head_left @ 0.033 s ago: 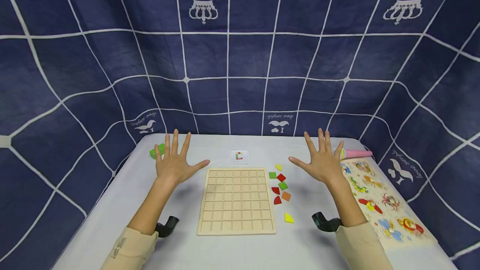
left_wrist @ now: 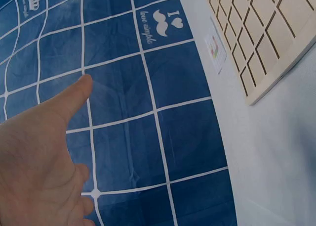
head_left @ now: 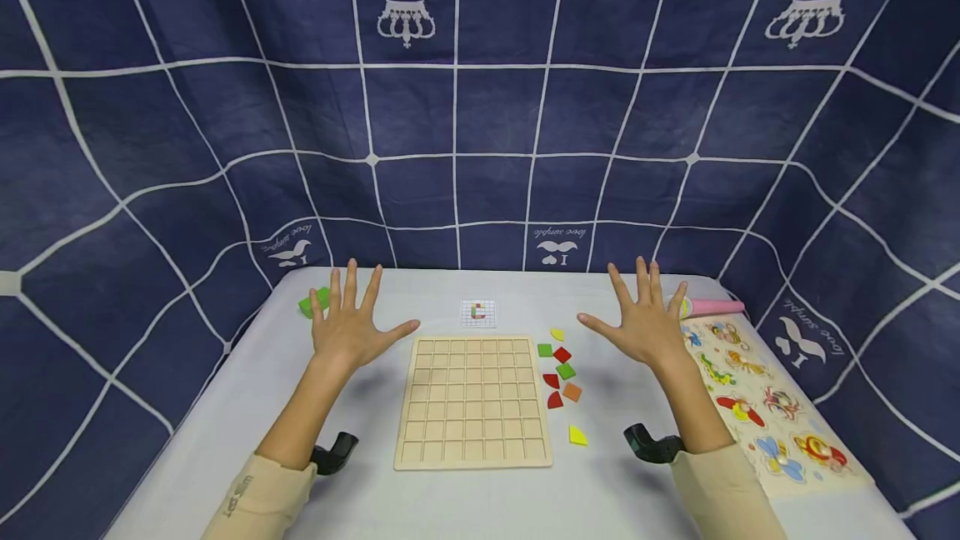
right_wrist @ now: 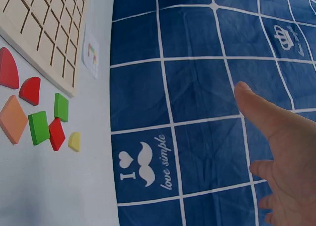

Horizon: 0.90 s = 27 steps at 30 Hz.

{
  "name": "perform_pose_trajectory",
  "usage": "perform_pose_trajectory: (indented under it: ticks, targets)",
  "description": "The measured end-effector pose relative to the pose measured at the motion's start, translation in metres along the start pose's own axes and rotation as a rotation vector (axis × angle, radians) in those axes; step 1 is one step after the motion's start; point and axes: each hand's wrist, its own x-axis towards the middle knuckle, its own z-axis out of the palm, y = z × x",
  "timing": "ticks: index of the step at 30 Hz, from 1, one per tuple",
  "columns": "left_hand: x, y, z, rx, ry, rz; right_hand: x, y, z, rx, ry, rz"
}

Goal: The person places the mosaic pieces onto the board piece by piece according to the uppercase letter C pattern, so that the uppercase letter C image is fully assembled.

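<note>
A pale wooden grid board [head_left: 473,401] lies flat in the middle of the white table [head_left: 420,498], its squares bare. My left hand [head_left: 351,325] hovers left of the board with fingers spread, holding nothing. My right hand [head_left: 643,321] hovers right of it, fingers spread too and empty. Between the board and my right hand lie several small coloured tiles [head_left: 562,373], red, green, orange and yellow. The right wrist view shows these tiles [right_wrist: 37,118] beside the board [right_wrist: 44,33]. A small pattern card [head_left: 478,312] lies just beyond the board's far edge.
A green block [head_left: 313,302] sits at the table's far left. An animal peg puzzle [head_left: 765,407] lies along the right edge, with a pink tube [head_left: 708,307] beyond it. Dark blue cloth with white lines [head_left: 480,107] walls in the table on three sides.
</note>
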Motion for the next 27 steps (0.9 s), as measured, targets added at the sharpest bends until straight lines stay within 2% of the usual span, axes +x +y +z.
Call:
perform_pose_trajectory:
  ticks: [4,8,11,14,16,18,23,27]
  targets:
    - [0.0,0.0,0.002,0.003,-0.002,0.003,0.0,-0.001,0.001,0.017,-0.004,-0.01]
    - [-0.001,0.0,0.003,-0.019,0.047,0.019,0.003,-0.002,0.002,0.091,0.04,-0.048]
    - [-0.004,0.0,0.007,-0.081,0.122,0.038,0.009,-0.003,0.007,0.148,0.11,-0.092]
    - [-0.009,0.0,0.018,-0.165,0.195,0.062,0.017,-0.003,0.018,0.205,0.17,-0.123]
    - [-0.013,0.0,0.027,-0.228,0.216,0.07,0.022,-0.004,0.027,0.247,0.194,-0.134]
    - [-0.017,-0.001,0.039,-0.284,0.226,0.08,0.028,-0.004,0.039,0.296,0.181,-0.132]
    - [-0.026,-0.006,0.073,-0.428,0.175,0.115,0.038,-0.003,0.071,0.388,0.07,-0.075]
    - [-0.033,-0.012,0.099,-0.56,0.047,0.148,0.041,0.001,0.096,0.434,-0.028,-0.033]
